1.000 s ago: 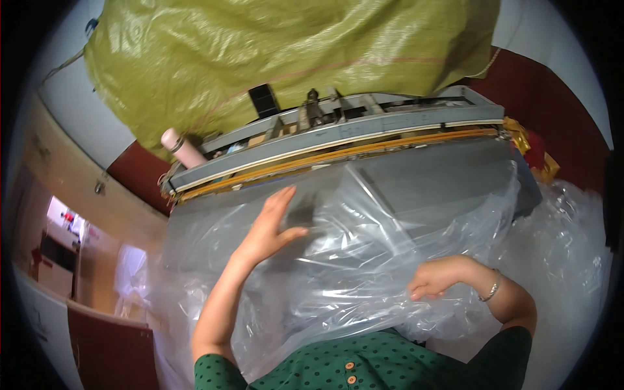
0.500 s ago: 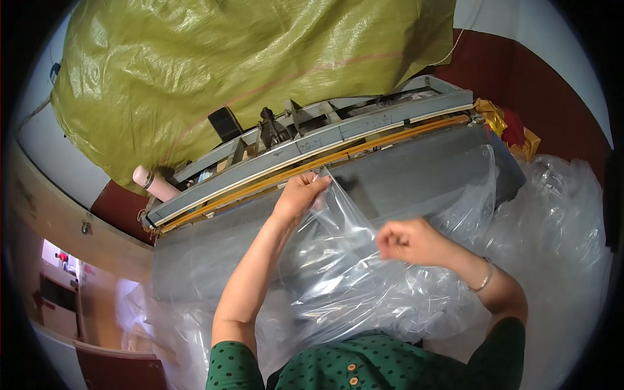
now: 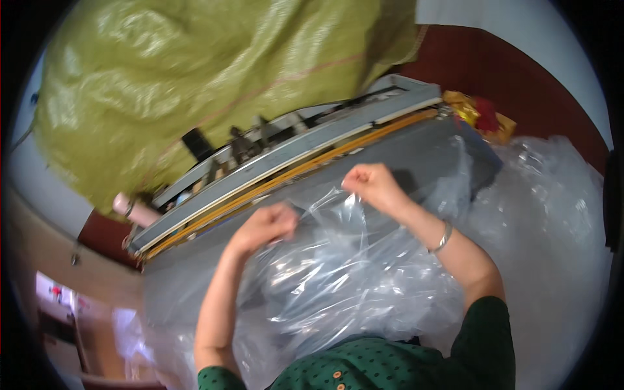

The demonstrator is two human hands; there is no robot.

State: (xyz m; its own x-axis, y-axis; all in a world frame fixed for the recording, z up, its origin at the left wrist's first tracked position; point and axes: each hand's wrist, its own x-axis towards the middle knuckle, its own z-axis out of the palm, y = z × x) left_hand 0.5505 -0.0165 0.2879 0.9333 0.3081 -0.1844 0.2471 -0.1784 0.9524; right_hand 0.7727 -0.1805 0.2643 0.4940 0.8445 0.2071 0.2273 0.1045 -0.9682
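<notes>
The clear plastic film (image 3: 331, 273) lay spread over the near half of the grey surface (image 3: 442, 146), at the middle of the view, and the handling looked only partway along: one edge was raised off the surface, while the bulk lay loose, rumpled and unsmoothed. At the film's one o'clock, the right hand (image 3: 374, 185) had thumb and fingertips pinched together on that edge; at its ten o'clock, the left hand (image 3: 268, 227) was half curled and blurred, so whether it had hold of film could not be told. The film was thin and glossy, creased into sharp, bright folds; the surface beneath was matt and smooth. Toward twelve o'clock ran a long grey metal frame (image 3: 273, 166) with a straight orange strip (image 3: 390, 134) along its near side. A pink cylindrical bottle (image 3: 136, 211) leaned at ten o'clock, and a wrinkled, shiny yellow-green tarpaulin (image 3: 227, 71) hung at eleven. Crinkled gold-and-red wrapping (image 3: 478, 112) sat between one and two, above a billowing heap of clear plastic (image 3: 546, 214) toward three.
</notes>
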